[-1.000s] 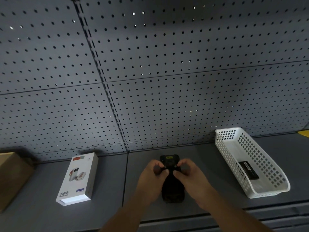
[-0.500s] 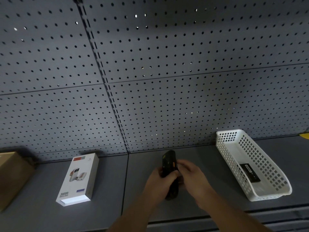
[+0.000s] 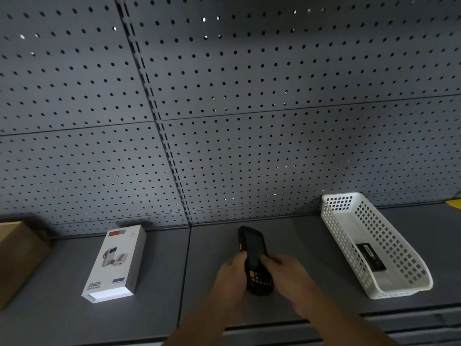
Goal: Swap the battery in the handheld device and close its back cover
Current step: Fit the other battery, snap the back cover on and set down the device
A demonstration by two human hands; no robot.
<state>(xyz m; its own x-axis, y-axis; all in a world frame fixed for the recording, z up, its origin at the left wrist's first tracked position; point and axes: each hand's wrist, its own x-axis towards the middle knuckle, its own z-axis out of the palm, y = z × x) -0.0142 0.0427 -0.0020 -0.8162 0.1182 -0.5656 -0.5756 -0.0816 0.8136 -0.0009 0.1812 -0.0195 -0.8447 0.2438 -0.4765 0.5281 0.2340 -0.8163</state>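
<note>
A big grey pegboard wall (image 3: 249,121) full of little holes stands behind everything. Below it runs a grey shelf (image 3: 212,238), and the things all sit on that.

The handheld device (image 3: 254,258) is my landmark, near the middle of the shelf. Far to its left, a brown cardboard box (image 3: 17,255) peeks in at the edge. Well to the right of the device lies a long white basket (image 3: 369,245) with holes in its sides. Between the box and the device lies a white power bank box (image 3: 116,263), flat on the shelf.

The person's left hand (image 3: 232,278) and right hand (image 3: 287,273) each grip one side of the device's lower half. Both grips are clamped on it. It is black, with its screen and keys facing up and an orange button on its left edge.

Inside the basket lies a small black battery (image 3: 371,257), well apart from the device.

I cannot see the back cover, because the back faces down. So I cannot tell if the cover is shut, or which battery is inside. I think the person is checking the device or setting it down. If the swap is not done, the next move is to turn it over so the back shows.
</note>
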